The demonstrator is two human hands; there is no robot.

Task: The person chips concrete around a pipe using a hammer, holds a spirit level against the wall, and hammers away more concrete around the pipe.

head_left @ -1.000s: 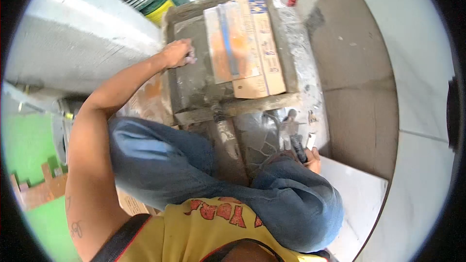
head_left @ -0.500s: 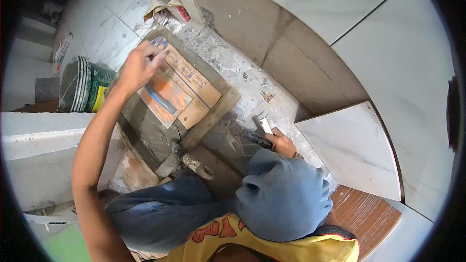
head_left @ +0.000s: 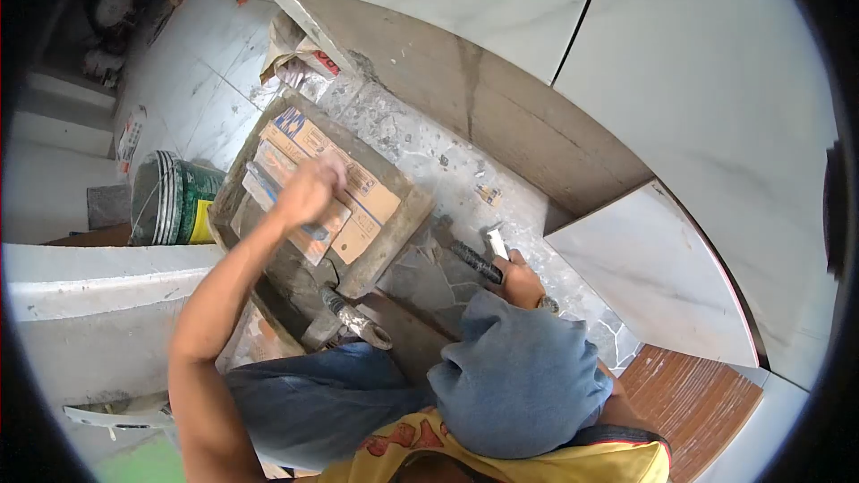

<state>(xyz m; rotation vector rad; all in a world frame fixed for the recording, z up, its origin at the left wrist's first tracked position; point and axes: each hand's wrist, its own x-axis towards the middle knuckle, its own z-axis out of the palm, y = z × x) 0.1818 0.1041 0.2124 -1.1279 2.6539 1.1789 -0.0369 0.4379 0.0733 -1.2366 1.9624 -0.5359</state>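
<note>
**Glossy white tiles (head_left: 698, 107) above, brown wall band (head_left: 528, 130) below untiled**

Head view: the curled left hand (head_left: 310, 193) is over flat brown printed cardboard (head_left: 374, 204) in a grey mortar-smeared tray (head_left: 408, 225); I cannot tell its grip. The right hand (head_left: 522, 282) grips a black-wrapped tool handle (head_left: 474, 261).

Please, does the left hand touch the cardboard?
Cannot tell. In the head view, the left hand overlaps the cardboard from above, and hides any contact or gap beneath it.
</note>
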